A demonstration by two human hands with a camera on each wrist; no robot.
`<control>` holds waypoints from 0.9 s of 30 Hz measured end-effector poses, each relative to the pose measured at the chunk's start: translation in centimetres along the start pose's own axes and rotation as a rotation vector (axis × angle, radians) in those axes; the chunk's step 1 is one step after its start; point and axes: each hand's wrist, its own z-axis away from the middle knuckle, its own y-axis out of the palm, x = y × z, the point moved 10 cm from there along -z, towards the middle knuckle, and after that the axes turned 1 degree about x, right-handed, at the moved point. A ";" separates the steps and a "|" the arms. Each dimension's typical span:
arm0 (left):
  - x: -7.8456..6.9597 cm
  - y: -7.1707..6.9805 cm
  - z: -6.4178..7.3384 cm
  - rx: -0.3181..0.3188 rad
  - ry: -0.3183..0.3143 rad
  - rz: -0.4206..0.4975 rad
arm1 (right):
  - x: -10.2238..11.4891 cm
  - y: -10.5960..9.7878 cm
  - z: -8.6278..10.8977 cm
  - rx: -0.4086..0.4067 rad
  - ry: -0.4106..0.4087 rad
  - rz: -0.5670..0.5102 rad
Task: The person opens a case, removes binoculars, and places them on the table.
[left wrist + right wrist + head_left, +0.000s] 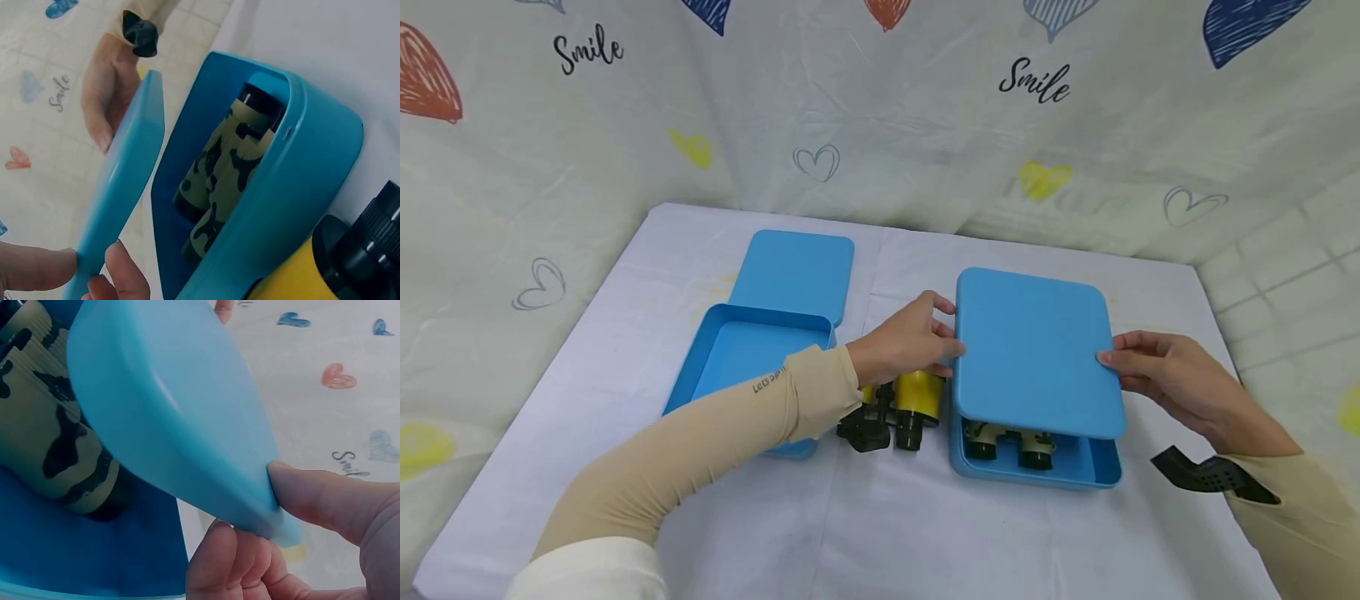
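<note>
A blue lid (1037, 350) is held over a blue box (1037, 478) on the right of the table. My left hand (912, 335) pinches the lid's left edge between thumb and fingers. On the opposite edge, my right hand (1180, 379) grips the lid in the same way. Inside the box lie camouflage-patterned binoculars (228, 169), partly covered by the lid in the head view. The left wrist view shows a gap between lid and box. Yellow and black binoculars (917, 400) rest on the table left of the box, partly hidden by my left hand and forearm.
A second blue box (700, 358) stands open on the left, partly behind my left forearm. Its flat blue lid (793, 271) lies at its far side. White cloth covers the table (880, 533), and a printed curtain (880, 108) hangs behind it.
</note>
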 end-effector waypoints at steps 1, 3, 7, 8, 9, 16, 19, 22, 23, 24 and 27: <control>-0.1 -0.1 -0.1 0.002 0.002 0.004 | 0.1 -0.1 -0.1 -0.004 -0.002 -0.002; -0.4 -0.4 -0.3 0.005 0.010 0.008 | 0.4 -0.3 -0.3 -0.015 -0.006 -0.003; -1.2 -0.9 -0.6 0.007 0.031 0.006 | 1.1 -0.9 -0.7 -0.045 -0.019 -0.063; -1.4 -1.1 -0.7 0.004 0.036 0.001 | 1.3 -1.1 -0.8 -0.051 -0.023 -0.080; -1.6 -1.2 -0.8 0.001 0.039 -0.003 | 1.5 -1.3 -0.9 -0.058 -0.027 -0.093; -2.2 -2.2 -1.4 -0.021 0.049 -0.015 | 2.3 -1.4 -1.6 -0.068 -0.009 -0.050; -2.5 -2.5 -1.9 -0.019 0.058 -0.010 | 2.5 -1.5 -1.8 -0.075 0.000 -0.051; -2.9 -3.0 -2.4 -0.024 0.072 0.000 | 2.8 -1.7 -2.2 -0.080 0.003 -0.105; -3.1 -3.2 -2.5 -0.027 0.076 0.003 | 2.9 -1.8 -2.4 -0.082 0.002 -0.137; -3.2 -3.4 -2.7 -0.032 0.080 0.003 | 3.0 -1.9 -2.5 -0.084 -0.001 -0.163; -3.7 -3.9 -3.0 -0.052 0.089 -0.002 | 3.6 -2.2 -3.1 -0.092 -0.016 -0.241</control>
